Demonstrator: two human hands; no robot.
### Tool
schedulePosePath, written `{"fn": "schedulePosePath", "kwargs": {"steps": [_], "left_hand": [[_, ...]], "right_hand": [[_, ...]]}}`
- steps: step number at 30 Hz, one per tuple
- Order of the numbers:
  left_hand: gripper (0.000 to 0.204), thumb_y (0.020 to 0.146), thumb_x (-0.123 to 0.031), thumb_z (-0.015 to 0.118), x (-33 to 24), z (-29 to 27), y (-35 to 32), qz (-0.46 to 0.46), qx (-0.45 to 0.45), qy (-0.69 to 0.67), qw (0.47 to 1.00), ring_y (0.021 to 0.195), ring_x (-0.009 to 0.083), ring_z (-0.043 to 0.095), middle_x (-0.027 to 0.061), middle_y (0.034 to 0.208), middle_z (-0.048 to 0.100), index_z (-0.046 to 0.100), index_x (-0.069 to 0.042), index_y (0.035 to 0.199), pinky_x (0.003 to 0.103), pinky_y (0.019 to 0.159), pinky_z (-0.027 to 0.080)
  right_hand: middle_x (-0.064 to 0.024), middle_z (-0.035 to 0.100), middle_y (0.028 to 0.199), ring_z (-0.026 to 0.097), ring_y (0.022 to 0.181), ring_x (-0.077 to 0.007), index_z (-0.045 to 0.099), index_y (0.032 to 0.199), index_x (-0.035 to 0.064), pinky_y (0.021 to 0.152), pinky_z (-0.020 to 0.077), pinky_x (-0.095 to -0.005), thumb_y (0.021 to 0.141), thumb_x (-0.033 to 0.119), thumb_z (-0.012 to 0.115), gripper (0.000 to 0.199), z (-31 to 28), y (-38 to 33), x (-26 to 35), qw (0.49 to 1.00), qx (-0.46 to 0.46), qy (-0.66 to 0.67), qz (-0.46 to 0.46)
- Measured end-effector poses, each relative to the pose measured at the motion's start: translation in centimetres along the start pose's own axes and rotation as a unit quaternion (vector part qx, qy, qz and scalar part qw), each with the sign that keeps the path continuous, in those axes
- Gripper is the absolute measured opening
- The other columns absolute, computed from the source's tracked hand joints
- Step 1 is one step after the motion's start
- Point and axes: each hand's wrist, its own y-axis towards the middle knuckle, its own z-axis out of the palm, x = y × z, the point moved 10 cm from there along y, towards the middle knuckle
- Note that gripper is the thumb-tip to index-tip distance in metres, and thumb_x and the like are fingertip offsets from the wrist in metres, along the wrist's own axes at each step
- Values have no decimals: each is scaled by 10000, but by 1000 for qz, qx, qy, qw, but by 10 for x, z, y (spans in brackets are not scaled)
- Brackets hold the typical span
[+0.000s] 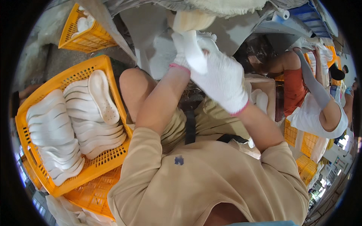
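Note:
In front of me, a white shoe sole [195, 52] is held tilted between my two hands, close under a cream-coloured rounded wheel [193, 21]. My left hand [181, 52], in a white knit glove with a pink cuff, is closed on its left side; some of those fingers are hidden by the sole. From the right, my right hand [223, 73], gloved the same way, grips the sole with bent fingers. Whether the sole touches the wheel I cannot tell. Stacked white soles [52, 124] fill the yellow crate [81, 180] on my left.
Another yellow crate [90, 39] with white pieces stands farther off at the left. White fluffy material [230, 6] hangs above the wheel. Beside my right arm, a box [268, 88] holds pale soles. A co-worker in a white top [320, 116] sits at the right, near more yellow crates [306, 169].

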Motion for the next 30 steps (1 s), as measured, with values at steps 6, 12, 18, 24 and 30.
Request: {"fn": "schedulePosePath", "kwargs": {"steps": [6,12,18,24,30], "left_hand": [[571,961,-332,576,4,-2,-5,-111,151,-183,965,1100,300,630,171,1256,623,494,24,1399,383,885,567],[617,1047,-497,297,-15,-6,6,14,-27,-116,993,1091,420,667,244,1188,663,579,-2,1283,518,923,581],[591,1032,-476,383,-28,1,-21,-17,-108,57,992,1065,378,694,208,1134,711,618,10,1274,506,953,577],[456,1052,-354,392,-76,15,-49,52,-190,274,941,928,323,738,180,1008,728,651,12,1133,444,826,631],[432,1064,-328,364,-67,16,-39,1,-141,142,980,924,350,739,194,1055,715,612,7,1173,478,822,635]], "right_hand": [[-131,726,844,724,702,-316,720,999,111,593,569,-395,793,355,795,328,-9,26,9,1000,11,25,-6],[-151,740,839,731,774,-353,737,1021,99,675,586,-430,827,449,768,401,7,49,-10,1000,-5,13,10],[-156,754,921,737,831,-362,751,1090,118,739,591,-427,800,499,730,480,32,55,-24,988,108,42,104],[-174,757,940,742,813,-362,763,1113,105,750,599,-421,755,474,748,514,18,51,-14,987,54,112,97],[-160,756,919,729,871,-384,755,1050,108,776,585,-461,774,512,704,492,35,54,-20,970,98,157,155]]}}
